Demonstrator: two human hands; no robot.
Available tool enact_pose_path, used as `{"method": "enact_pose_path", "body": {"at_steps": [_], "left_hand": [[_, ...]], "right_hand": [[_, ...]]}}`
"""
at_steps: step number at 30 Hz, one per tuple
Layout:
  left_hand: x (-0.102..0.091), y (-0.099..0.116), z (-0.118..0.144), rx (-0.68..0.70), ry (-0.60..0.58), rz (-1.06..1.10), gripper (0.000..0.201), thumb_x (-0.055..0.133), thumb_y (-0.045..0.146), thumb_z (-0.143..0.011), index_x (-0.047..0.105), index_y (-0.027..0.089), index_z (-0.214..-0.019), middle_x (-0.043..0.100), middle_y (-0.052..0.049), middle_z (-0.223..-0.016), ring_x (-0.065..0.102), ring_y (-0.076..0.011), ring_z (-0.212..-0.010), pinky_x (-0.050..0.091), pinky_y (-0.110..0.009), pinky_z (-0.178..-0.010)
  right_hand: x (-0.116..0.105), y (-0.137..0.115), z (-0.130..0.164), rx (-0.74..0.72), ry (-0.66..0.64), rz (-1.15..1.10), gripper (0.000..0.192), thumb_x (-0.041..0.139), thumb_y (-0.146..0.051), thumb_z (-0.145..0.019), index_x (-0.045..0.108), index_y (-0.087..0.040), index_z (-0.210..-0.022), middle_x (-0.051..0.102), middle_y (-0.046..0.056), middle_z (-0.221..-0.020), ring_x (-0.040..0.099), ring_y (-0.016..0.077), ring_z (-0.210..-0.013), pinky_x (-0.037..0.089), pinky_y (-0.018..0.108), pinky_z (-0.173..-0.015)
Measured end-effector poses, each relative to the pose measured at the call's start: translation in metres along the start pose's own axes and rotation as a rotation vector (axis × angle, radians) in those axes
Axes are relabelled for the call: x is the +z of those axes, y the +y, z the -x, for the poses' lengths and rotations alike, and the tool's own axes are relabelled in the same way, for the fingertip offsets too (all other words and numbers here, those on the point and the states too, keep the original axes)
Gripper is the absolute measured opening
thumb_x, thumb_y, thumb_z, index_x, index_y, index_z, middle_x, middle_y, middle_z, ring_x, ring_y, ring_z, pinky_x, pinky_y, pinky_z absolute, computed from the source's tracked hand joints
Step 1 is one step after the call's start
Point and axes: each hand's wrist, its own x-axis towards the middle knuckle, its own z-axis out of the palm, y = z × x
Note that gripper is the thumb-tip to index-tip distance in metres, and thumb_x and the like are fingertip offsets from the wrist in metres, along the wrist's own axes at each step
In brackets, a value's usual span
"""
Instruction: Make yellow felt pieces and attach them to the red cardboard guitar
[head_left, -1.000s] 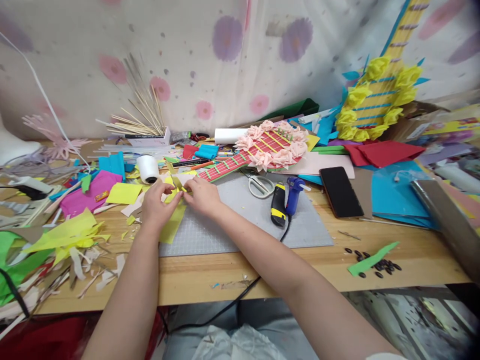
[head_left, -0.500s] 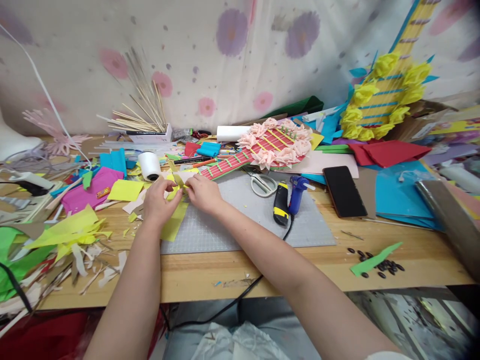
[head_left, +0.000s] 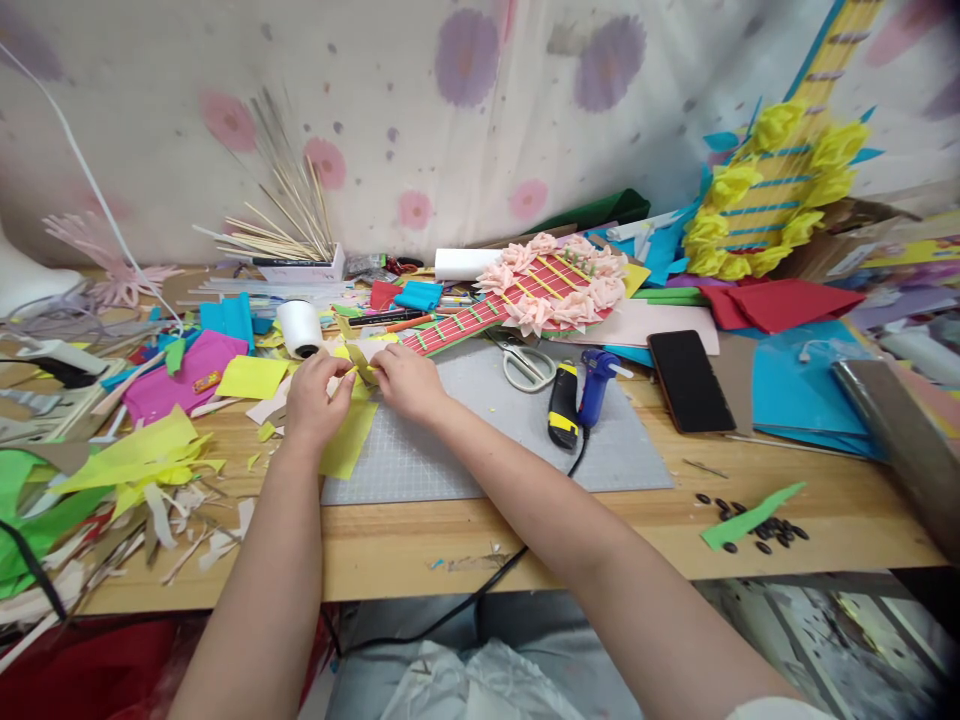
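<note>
My left hand (head_left: 313, 402) and my right hand (head_left: 407, 380) meet at the far left corner of a grey cutting mat (head_left: 495, 440). Between their fingertips they pinch a small folded piece of yellow paper (head_left: 361, 366). A larger yellow paper sheet (head_left: 349, 443) lies under my left hand, partly on the mat. A white roll of thread (head_left: 298, 328) stands just beyond my left hand. A red paper guitar with pink flowers (head_left: 525, 292) lies beyond my right hand.
Scissors (head_left: 527, 367), a blue and black glue gun (head_left: 581, 392) and a black phone (head_left: 690, 367) lie to the right. Paper scraps (head_left: 150, 460) litter the left of the wooden table (head_left: 600, 540). A yellow paper guitar (head_left: 780, 170) leans at the back right. Black seeds and a green strip (head_left: 750, 517) sit near the front edge.
Both hands stay together on the yellow piece, their fingers shifting slightly. The view has drifted a little; nothing else on the table moved.
</note>
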Motion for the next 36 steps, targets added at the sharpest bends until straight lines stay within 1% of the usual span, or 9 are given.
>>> {"method": "enact_pose_path", "body": {"at_steps": [7, 10, 14, 16, 22, 25, 30, 34, 36], "left_hand": [[-0.002, 0.003, 0.001, 0.006, 0.014, 0.025, 0.013, 0.051, 0.034, -0.072, 0.051, 0.021, -0.076, 0.055, -0.003, -0.076, 0.053, -0.0178, -0.076, 0.042, -0.032, -0.073], [-0.003, 0.001, 0.004, -0.068, 0.020, 0.057, 0.016, 0.054, 0.033, -0.069, 0.047, 0.021, -0.078, 0.055, -0.002, -0.079, 0.054, -0.0176, -0.078, 0.043, -0.032, -0.075], [0.001, -0.004, 0.009, -0.249, 0.034, 0.096, 0.032, 0.061, 0.034, -0.064, 0.044, 0.022, -0.089, 0.056, -0.004, -0.091, 0.055, -0.0194, -0.089, 0.044, -0.035, -0.080], [0.006, -0.006, 0.009, -0.296, 0.023, 0.160, 0.044, 0.066, 0.035, -0.061, 0.042, 0.022, -0.096, 0.057, -0.005, -0.098, 0.055, -0.0204, -0.095, 0.044, -0.037, -0.084], [0.026, -0.008, -0.007, -0.371, 0.002, 0.548, 0.074, 0.078, 0.028, -0.047, 0.035, 0.024, -0.107, 0.055, -0.009, -0.112, 0.052, -0.0230, -0.109, 0.041, -0.043, -0.093], [0.030, -0.008, -0.016, -0.437, -0.021, 0.694, 0.079, 0.079, 0.022, -0.042, 0.034, 0.025, -0.106, 0.056, -0.009, -0.112, 0.052, -0.0233, -0.111, 0.041, -0.043, -0.094], [0.025, -0.006, -0.023, -0.539, -0.072, 0.689, 0.082, 0.079, 0.013, -0.035, 0.036, 0.022, -0.105, 0.058, -0.011, -0.110, 0.054, -0.0237, -0.108, 0.040, -0.044, -0.095], [0.020, -0.006, -0.023, -0.521, 0.000, 0.729, 0.077, 0.078, 0.009, -0.035, 0.038, 0.021, -0.100, 0.061, -0.009, -0.103, 0.058, -0.0221, -0.101, 0.042, -0.042, -0.092], [0.019, -0.008, -0.022, -0.516, 0.062, 0.745, 0.075, 0.077, 0.009, -0.035, 0.037, 0.022, -0.097, 0.062, -0.008, -0.101, 0.059, -0.0207, -0.098, 0.043, -0.041, -0.092]], "right_hand": [[-0.001, -0.001, 0.003, 0.037, -0.017, -0.019, 0.020, 0.042, -0.031, -0.087, 0.056, -0.021, -0.098, 0.057, 0.004, -0.101, 0.052, 0.0154, -0.094, 0.040, 0.025, -0.070], [-0.005, 0.005, 0.009, 0.036, -0.018, -0.049, 0.024, 0.047, -0.038, -0.084, 0.055, -0.021, -0.099, 0.057, 0.004, -0.101, 0.052, 0.0149, -0.093, 0.039, 0.025, -0.072], [-0.015, 0.029, 0.025, 0.054, 0.014, -0.075, 0.027, 0.052, -0.039, -0.081, 0.056, -0.020, -0.099, 0.057, 0.004, -0.099, 0.051, 0.0151, -0.093, 0.038, 0.025, -0.074], [-0.022, 0.045, 0.036, 0.092, 0.044, -0.080, 0.025, 0.053, -0.036, -0.081, 0.057, -0.019, -0.098, 0.058, 0.004, -0.096, 0.052, 0.0153, -0.091, 0.038, 0.025, -0.072], [-0.026, 0.080, 0.060, 0.266, 0.143, -0.144, 0.017, 0.053, -0.027, -0.079, 0.060, -0.018, -0.093, 0.061, 0.003, -0.086, 0.054, 0.0136, -0.077, 0.038, 0.025, -0.067], [-0.021, 0.082, 0.062, 0.283, 0.153, -0.196, 0.017, 0.053, -0.026, -0.079, 0.060, -0.018, -0.092, 0.061, 0.003, -0.085, 0.054, 0.0133, -0.077, 0.039, 0.025, -0.067], [-0.017, 0.084, 0.063, 0.306, 0.137, -0.260, 0.016, 0.053, -0.027, -0.078, 0.061, -0.019, -0.090, 0.061, 0.003, -0.084, 0.055, 0.0132, -0.076, 0.040, 0.026, -0.069], [-0.013, 0.088, 0.062, 0.354, 0.151, -0.350, 0.014, 0.054, -0.026, -0.076, 0.061, -0.018, -0.086, 0.061, 0.003, -0.081, 0.055, 0.0132, -0.073, 0.042, 0.027, -0.069], [-0.012, 0.089, 0.060, 0.429, 0.162, -0.474, 0.011, 0.055, -0.025, -0.074, 0.060, -0.018, -0.082, 0.062, 0.002, -0.078, 0.055, 0.0127, -0.071, 0.043, 0.027, -0.068]]}}
